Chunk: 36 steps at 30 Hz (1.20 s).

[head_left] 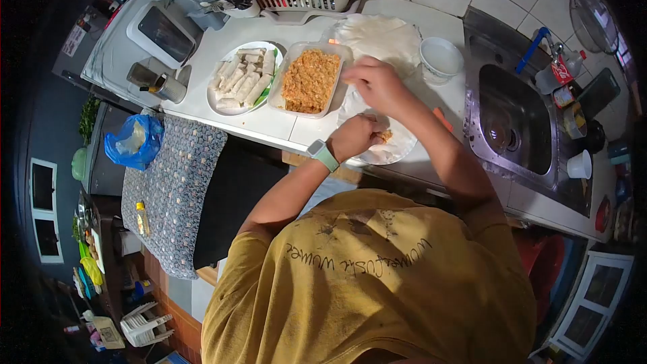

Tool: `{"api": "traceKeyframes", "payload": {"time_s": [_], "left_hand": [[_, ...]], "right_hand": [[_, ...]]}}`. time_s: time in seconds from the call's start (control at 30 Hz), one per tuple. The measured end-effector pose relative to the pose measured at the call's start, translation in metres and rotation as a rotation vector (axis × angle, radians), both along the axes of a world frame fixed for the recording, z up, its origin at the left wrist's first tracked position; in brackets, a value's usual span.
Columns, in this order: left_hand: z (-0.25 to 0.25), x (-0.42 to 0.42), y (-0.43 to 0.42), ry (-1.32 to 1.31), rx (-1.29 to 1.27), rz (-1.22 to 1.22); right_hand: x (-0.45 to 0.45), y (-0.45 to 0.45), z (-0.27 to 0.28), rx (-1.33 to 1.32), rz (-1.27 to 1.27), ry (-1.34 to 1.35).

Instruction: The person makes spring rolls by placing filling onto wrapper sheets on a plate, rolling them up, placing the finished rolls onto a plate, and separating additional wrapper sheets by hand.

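Observation:
My left hand (352,137), with a watch at the wrist, is curled low over a pale round wrapper (399,148) on the counter. A small heap of orange filling (385,136) lies at its fingertips. Beyond it, my right hand (381,86) hovers near the right rim of a clear tub (335,87), its fingers bent inward; their tips are hard to make out. Minced orange filling (310,79) fills much of the tub. To the left, a white plate (232,110) bears several pale rolls (244,79). A stack of thin wrappers (381,37) lies behind my right hand.
A white bowl of liquid (441,59) stands right of the wrappers, before the sink (502,118). A dish rack (310,1) is at the back. Left are a glass jar (172,87) and a blue plastic bag (135,145) on a patterned cloth (172,189).

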<state>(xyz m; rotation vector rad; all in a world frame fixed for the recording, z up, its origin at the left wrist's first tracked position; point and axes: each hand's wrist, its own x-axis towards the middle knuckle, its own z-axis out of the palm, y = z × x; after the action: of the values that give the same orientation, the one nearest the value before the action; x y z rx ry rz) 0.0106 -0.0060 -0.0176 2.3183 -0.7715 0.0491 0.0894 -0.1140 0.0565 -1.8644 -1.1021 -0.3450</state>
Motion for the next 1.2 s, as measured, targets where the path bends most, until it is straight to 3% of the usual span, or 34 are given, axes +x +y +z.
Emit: {"api": "traceKeyframes", "payload": {"time_s": [0.03, 0.1, 0.2, 0.33, 0.47, 0.53, 0.57, 0.63, 0.83, 0.97, 1.13, 1.2], "left_hand": [[-0.010, 0.004, -0.002, 0.007, -0.042, -0.034], [-0.018, 0.007, -0.004, 0.040, -0.059, -0.028], [-0.012, 0.004, -0.005, 0.064, -0.111, -0.022], [0.017, -0.012, 0.005, -0.053, -0.242, 0.030], [0.020, -0.018, 0.027, -0.001, 0.120, 0.086], [0.017, -0.018, 0.028, -0.039, 0.091, 0.053], [0.014, -0.016, 0.028, -0.084, 0.085, 0.042], [0.015, -0.014, 0.025, -0.125, 0.081, 0.018], [0.017, -0.011, 0.025, -0.160, 0.186, 0.026], [0.027, -0.017, 0.020, -0.154, 0.086, 0.067], [0.018, -0.015, 0.029, -0.262, 0.033, 0.008], [0.021, -0.016, 0.033, -0.110, 0.092, 0.020]], "right_hand": [[0.003, 0.019, -0.004, 0.092, 0.019, -0.062], [-0.005, 0.045, 0.017, 0.018, 0.083, 0.006], [-0.004, 0.067, 0.003, -0.112, 0.160, -0.018], [0.000, 0.027, -0.005, -0.083, 0.135, 0.066], [-0.007, -0.052, -0.044, -0.394, 0.025, 0.170], [-0.024, -0.075, -0.062, -0.481, 0.015, 0.043], [-0.032, -0.080, -0.068, -0.535, 0.025, 0.189], [-0.048, -0.079, -0.062, -0.603, 0.013, 0.140], [-0.055, -0.075, -0.088, -0.487, 0.003, 0.189], [-0.066, -0.073, -0.065, -0.365, -0.037, 0.257], [-0.061, -0.083, -0.075, -0.450, 0.007, 0.217], [-0.058, -0.086, -0.070, -0.451, 0.040, 0.194]]}}
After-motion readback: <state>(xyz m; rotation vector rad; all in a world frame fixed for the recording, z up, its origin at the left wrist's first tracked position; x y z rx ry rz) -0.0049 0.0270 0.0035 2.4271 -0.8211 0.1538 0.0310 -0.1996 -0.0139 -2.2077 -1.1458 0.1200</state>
